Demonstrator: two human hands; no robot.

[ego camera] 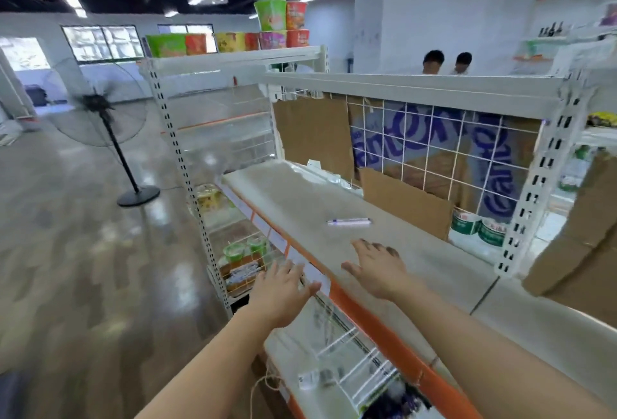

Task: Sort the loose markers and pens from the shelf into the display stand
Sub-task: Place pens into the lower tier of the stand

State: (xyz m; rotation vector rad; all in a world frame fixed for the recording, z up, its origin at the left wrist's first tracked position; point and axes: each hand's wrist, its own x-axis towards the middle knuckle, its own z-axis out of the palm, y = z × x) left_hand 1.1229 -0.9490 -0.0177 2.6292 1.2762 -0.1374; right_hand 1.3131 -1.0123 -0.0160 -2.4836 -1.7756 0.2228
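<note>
One white pen [349, 221] with dark blue ends lies flat on the pale shelf board [283, 191]. My right hand [377, 268] hovers over the shelf just in front of the pen, fingers spread and holding nothing, a short gap away from it. My left hand [282, 288] is out in front of the shelf's orange front edge [377, 325], fingers relaxed and straight, holding nothing. A clear plastic stand [213, 159] stands at the shelf's far left end, blurred; I cannot tell what is in it.
Brown cardboard sheets [404, 204] and a white wire grid [444, 144] back the shelf. Cardboard boxes [581, 241] sit at the right. A lower shelf with a wire rack [347, 355] holds small goods. A black floor fan [107, 124] stands left. Two people [447, 62] are behind the shelving.
</note>
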